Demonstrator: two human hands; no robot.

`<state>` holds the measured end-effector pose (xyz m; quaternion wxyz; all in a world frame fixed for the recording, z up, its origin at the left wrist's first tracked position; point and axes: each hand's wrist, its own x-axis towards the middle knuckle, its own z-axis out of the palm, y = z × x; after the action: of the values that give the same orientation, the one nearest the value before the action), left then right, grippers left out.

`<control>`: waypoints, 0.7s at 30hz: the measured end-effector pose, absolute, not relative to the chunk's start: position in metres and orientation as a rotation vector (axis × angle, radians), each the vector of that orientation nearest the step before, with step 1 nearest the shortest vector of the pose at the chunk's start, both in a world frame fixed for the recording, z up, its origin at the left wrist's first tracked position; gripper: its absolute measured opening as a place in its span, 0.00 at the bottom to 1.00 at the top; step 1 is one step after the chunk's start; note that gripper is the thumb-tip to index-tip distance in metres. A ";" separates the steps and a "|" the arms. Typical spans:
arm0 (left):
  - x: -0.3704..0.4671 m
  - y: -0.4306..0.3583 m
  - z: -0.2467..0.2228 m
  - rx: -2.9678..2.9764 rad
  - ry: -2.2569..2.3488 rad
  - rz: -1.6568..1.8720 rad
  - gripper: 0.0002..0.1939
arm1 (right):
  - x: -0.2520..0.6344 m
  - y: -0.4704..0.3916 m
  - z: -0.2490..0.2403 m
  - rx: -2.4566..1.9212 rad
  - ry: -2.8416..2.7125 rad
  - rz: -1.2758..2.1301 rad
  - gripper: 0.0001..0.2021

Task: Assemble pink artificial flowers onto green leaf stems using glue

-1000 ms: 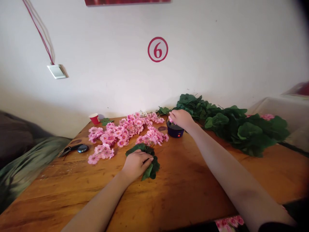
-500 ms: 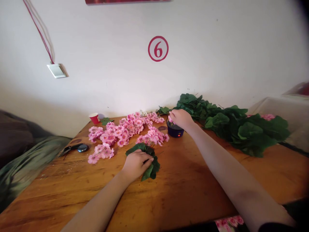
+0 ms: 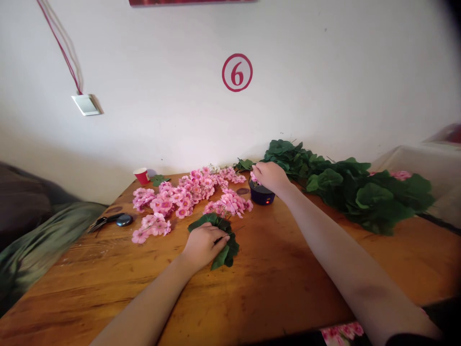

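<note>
My left hand (image 3: 202, 245) rests on a bunch of green artificial leaves (image 3: 227, 247) on the wooden table (image 3: 273, 283), fingers curled over it. My right hand (image 3: 269, 176) reaches to the back of the table and pinches a small pink flower (image 3: 254, 178) over a small dark round pot (image 3: 262, 194) with a red light on its side. Pink artificial flower sprays (image 3: 180, 198) lie spread between the two hands, the nearest cluster (image 3: 228, 204) just left of the pot.
A long heap of green leaves (image 3: 353, 187) runs along the back right by the wall. A red paper cup (image 3: 141, 176) stands at the back left. Scissors and a dark oval object (image 3: 112, 221) lie near the left edge. Dark cloth (image 3: 32, 230) lies beyond that edge.
</note>
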<state>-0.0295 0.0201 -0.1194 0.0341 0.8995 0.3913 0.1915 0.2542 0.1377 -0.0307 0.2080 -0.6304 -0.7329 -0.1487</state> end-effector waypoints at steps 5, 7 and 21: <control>-0.031 0.021 -0.123 2.768 1.207 0.601 0.15 | 0.253 0.130 -0.022 -1.693 -1.982 -0.426 0.21; -0.031 0.021 -0.123 2.761 1.220 0.604 0.16 | 0.253 0.127 -0.018 -1.649 -1.943 -0.449 0.20; -0.031 0.020 -0.122 2.752 1.260 0.600 0.13 | 0.259 0.118 -0.006 -1.655 -1.857 -0.516 0.18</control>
<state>-0.0308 0.0196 -0.1218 0.0279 0.8915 0.4082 0.1944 0.2590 0.1177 -0.0061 0.2960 -0.6224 -0.6981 -0.1941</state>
